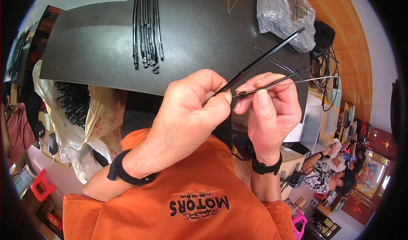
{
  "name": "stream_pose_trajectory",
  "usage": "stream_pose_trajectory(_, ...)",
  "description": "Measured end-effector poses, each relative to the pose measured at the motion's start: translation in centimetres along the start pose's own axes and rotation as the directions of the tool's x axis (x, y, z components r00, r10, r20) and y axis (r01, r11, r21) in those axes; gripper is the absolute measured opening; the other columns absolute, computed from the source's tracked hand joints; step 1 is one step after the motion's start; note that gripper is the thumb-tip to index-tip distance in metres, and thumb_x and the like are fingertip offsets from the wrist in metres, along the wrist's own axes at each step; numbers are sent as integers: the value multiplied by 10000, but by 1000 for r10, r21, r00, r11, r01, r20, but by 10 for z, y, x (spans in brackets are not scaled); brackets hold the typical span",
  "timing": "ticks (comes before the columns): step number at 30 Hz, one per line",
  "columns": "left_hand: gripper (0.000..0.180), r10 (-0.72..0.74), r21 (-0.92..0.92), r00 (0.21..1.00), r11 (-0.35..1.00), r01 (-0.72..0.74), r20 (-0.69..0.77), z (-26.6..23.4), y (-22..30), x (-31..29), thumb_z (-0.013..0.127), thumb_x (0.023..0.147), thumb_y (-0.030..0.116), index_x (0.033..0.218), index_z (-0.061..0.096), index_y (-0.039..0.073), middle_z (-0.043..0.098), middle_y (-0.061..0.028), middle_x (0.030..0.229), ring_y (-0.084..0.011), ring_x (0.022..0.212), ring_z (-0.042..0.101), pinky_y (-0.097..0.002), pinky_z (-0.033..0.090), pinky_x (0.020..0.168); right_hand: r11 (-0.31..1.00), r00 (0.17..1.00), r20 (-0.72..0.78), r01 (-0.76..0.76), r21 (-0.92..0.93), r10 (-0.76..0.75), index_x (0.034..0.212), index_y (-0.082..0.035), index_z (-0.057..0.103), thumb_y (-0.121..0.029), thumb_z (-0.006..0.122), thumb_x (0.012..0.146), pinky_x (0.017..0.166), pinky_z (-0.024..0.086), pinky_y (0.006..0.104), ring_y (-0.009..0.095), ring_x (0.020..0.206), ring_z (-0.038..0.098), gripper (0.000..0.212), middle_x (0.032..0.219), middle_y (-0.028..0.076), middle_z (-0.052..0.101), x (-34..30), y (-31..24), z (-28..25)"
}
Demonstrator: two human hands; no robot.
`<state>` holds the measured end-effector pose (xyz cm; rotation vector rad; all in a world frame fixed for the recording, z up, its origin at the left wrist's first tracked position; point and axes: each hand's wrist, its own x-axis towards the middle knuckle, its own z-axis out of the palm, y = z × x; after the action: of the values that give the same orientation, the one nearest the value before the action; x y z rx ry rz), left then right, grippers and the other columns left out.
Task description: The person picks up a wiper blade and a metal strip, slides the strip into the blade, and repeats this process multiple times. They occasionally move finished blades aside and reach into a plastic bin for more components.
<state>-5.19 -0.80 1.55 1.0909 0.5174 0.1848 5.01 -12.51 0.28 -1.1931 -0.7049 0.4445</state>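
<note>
My left hand [189,102] is closed, its thumb and fingers pinching a long flat black strip [272,51] that slants up to the right over the table. My right hand [272,108] pinches a thinner black rod [278,82] with a small joint-like piece near the fingertips. Beside that rod a thin metal wire [316,78] sticks out past the right fingers. The pieces meet between the two hands, where the fingers partly hide them. Further left on the dark table [93,40] lies a bundle of similar black rods [147,31].
Loose bent wires [276,63] lie near the table's right edge. Behind them sits a clear plastic bag [282,17] of metal wires. At the left, below the table edge, hangs a pale bag [104,112] with many black pieces [72,102]. Another person [321,174] is at the far right.
</note>
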Motion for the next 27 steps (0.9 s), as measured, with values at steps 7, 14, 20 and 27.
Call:
stream_pose_trajectory(7, 94, -21, -30, 1000, 999, 22, 16, 8, 4, 0, 538, 875, 54, 886, 568, -35, 533, 28, 671, -14, 576, 418, -181, 333, 493, 998, 990, -128, -64, 15, 65, 918, 34, 516, -51, 561, 908, 543, 482, 205, 95, 578, 571, 96, 804, 121, 628, -1, -3, 1)
stream_pose_trajectory(14, 92, 92, 213, 994, 974, -79, -53, 9, -3, -5, 517, 901, 66, 899, 562, -15, 535, 21, 658, -19, 543, 419, -178, 322, 484, 990, 976, -162, -141, 27, 143, 942, 33, 533, -72, 549, 920, 520, 454, 194, 83, 556, 556, 108, 761, 88, 613, 2, -8, 7)
stream_pose_trajectory(20, 117, 53, 16, 999, 998, -53, -8, 7, -4, 1, 497, 920, 84, 900, 560, -12, 534, 14, 662, -25, 539, 421, -185, 325, 481, 993, 976, -182, -116, 27, 119, 975, 43, 545, -83, 530, 934, 533, 452, 188, 78, 559, 552, 133, 749, 79, 609, 1, -5, 9)
stream_pose_trajectory(27, 155, 87, 421, 984, 895, -147, 157, -20, 12, -6, 526, 893, 102, 784, 549, -6, 428, -26, 560, -61, 551, 393, -267, 364, 485, 928, 935, 60, -336, -161, 349, 953, 22, 577, -143, 558, 932, 490, 441, 195, 63, 540, 546, 167, 716, 31, 589, 30, -13, 18)
